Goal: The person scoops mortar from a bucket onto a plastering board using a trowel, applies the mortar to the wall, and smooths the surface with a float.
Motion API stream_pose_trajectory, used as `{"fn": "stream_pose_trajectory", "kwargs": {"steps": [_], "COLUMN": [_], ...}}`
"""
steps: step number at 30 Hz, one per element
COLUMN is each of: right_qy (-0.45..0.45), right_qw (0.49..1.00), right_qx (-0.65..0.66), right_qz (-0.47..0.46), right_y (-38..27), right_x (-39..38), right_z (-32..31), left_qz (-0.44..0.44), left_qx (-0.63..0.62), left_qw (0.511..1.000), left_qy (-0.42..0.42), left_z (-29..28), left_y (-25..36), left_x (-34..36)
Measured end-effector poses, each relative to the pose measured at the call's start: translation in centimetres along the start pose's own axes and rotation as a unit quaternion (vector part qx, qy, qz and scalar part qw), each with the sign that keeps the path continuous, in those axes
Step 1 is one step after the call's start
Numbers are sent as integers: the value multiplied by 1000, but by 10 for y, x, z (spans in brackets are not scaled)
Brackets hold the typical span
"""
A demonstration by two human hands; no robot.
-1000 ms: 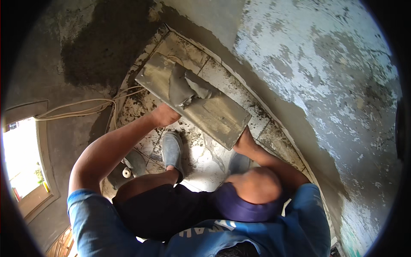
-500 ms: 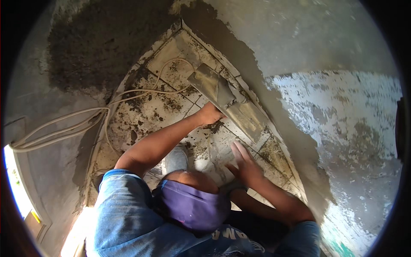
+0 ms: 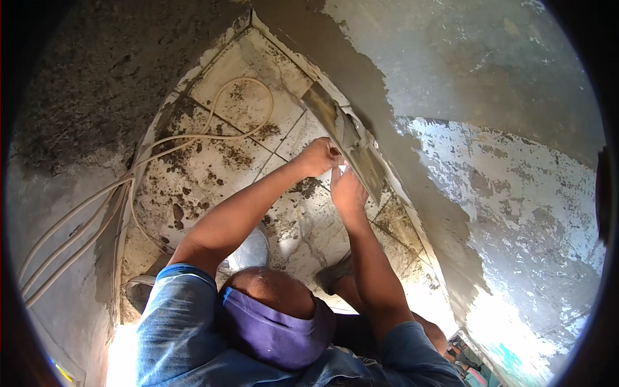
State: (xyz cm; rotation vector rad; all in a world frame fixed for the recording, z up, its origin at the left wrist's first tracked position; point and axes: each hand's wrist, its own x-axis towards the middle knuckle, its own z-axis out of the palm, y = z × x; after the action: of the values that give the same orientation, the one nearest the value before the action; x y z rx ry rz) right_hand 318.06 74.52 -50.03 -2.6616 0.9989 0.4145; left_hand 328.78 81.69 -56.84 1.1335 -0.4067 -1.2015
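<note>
Head view: right hand has joined left hand at one-o'clock board, likely steadying. Left clasps it; right, I cannot tell.

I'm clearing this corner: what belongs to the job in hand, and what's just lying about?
In use, it seems:
flat board, held in the left hand, right hand at its edge
grey paste on the board

Likely lying about:
pale cable, looped on the floor
scattered dark crumbs

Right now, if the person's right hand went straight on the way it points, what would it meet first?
Most likely the long flat board, just ahead of the right hand; depth is unclear in this one view, so the two may even be touching.
</note>
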Motion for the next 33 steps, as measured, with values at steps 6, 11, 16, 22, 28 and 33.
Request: {"fn": "stream_pose_trajectory", "kwargs": {"steps": [6, 11, 16, 22, 28, 33], "right_qy": [-2, -102, -29, 31, 84, -109], "right_qw": [1000, 995, 999, 999, 987, 990], "right_qx": [-6, -12, -26, 1, 61, -71], "right_qz": [-22, -12, -30, -13, -126, -48], "right_y": [29, 18, 37, 46, 62, 56], "right_x": [19, 40, 49, 23, -16, -12], "right_z": [-9, -42, -38, -69, -83, -51], "left_qz": [-11, -6, 14, 116, 255, 146], "left_qx": [94, 73, 82, 51, 207, 342], "left_qw": [995, 997, 995, 992, 942, 925], "left_qy": [10, 35, 56, 27, 65, 80], "left_z": [24, 24, 38, 76, 104, 71], "left_y": [11, 17, 20, 70, 84, 30], "left_x": [13, 24, 36, 23, -16, -49]}}
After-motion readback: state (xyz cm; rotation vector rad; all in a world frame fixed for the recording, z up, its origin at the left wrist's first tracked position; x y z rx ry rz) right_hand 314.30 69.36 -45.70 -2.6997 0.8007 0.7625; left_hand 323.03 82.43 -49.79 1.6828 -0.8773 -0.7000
